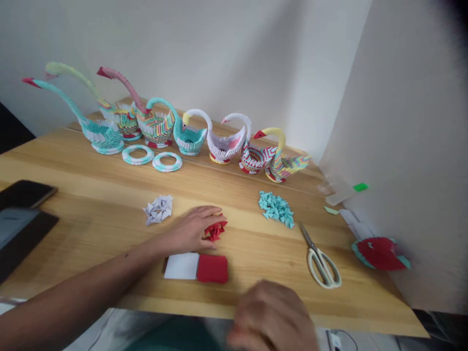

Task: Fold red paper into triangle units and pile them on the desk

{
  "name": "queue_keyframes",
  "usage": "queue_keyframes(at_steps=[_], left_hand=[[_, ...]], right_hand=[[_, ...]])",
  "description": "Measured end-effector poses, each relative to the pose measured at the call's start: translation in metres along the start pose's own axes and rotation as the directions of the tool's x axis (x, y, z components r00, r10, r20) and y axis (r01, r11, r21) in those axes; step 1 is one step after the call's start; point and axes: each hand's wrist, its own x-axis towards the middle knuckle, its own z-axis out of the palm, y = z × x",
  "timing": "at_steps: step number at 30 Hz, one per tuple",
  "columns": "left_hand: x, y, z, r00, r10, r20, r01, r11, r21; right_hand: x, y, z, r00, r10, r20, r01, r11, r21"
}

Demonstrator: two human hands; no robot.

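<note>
My left hand [190, 228] lies at a small pile of red folded paper pieces [216, 230], its thumb and fingers apart around the near and far sides of the pile. Just in front of that hand are two flat stacks of paper, one white [182, 266] and one red [212, 268], side by side. Near the table's front edge my right hand [274, 317] is raised, blurred by motion, with its fingers curled in. Whatever may be inside it is hidden. To the left sits a pile of white folded pieces [158, 209], and farther right a pile of turquoise ones [276, 208].
Scissors [321, 263] with white handles lie at the right. Several folded-paper swans [190, 139] line the back, with two turquoise-and-white rings [167, 162] before them. A phone [25, 194] and a dark tablet-like device [25, 239] rest at the left. A red paper piece [380, 253] is by the right wall.
</note>
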Motion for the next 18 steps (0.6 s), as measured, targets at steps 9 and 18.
queue_keyframes(at_steps=[9, 18], left_hand=[[0.008, -0.002, 0.006, 0.998, 0.052, -0.035, -0.054, 0.996, -0.065], [0.003, 0.005, 0.002, 0.994, -0.036, -0.104, 0.031, 0.998, -0.045]], right_hand=[[0.008, 0.055, 0.056, 0.989, -0.122, 0.086, 0.139, 0.964, -0.228], [0.008, 0.048, 0.059, 0.987, -0.154, -0.038, 0.146, 0.976, -0.159]])
